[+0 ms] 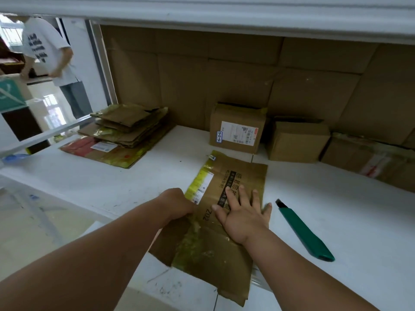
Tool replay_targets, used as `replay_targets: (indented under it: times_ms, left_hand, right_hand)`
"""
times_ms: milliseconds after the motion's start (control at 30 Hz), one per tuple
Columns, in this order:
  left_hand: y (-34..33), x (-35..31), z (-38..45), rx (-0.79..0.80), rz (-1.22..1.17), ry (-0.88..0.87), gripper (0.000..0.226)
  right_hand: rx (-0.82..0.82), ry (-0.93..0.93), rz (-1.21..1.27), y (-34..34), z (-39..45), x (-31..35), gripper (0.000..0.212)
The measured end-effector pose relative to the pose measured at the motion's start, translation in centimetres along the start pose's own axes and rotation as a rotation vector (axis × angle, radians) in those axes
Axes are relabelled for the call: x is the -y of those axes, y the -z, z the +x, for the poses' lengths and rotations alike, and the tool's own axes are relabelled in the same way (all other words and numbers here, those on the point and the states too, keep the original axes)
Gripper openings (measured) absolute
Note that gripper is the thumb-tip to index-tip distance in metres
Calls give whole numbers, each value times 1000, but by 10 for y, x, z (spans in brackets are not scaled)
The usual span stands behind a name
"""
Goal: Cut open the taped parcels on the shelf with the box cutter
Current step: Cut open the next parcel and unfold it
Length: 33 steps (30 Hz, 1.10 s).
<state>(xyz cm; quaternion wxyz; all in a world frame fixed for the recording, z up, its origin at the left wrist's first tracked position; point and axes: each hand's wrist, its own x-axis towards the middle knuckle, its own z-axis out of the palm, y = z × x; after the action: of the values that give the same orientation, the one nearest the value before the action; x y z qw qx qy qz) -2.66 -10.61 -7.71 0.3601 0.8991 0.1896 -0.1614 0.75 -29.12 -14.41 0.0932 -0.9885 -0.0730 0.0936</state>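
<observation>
A flattened cardboard box lies on the white shelf at centre frame; the right hand presses flat on it with fingers spread, while the left hand grips its left edge with curled fingers. The green box cutter lies untouched on the shelf just right of the right hand. Taped parcels stand at the upper right against the cardboard backing, and a stack of flattened boxes sits at the upper left.

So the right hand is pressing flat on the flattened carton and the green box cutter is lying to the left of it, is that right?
Not quite: in the head view the green box cutter lies to the right of the flattened carton, on the shelf. The right hand does press flat on it.
</observation>
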Motion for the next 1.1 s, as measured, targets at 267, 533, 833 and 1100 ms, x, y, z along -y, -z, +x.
replay_targets:
  times_ms: [267,533,833,1100]
  left_hand:
    - [5,15,-8,39,-412,-96,23]
    - [62,44,0,-13,-505,-288,26]
    - [149,114,17,-56,-646,-344,28]
    - [193,163,42,-185,-803,-282,27]
  right_hand:
    - [-84,23,235,9,-14,-2,74]
    - [-497,-157,711,26,-25,46,90]
    - [147,-84,1563,19,-31,144,25]
    - [261,-40,1422,4,-21,200,30]
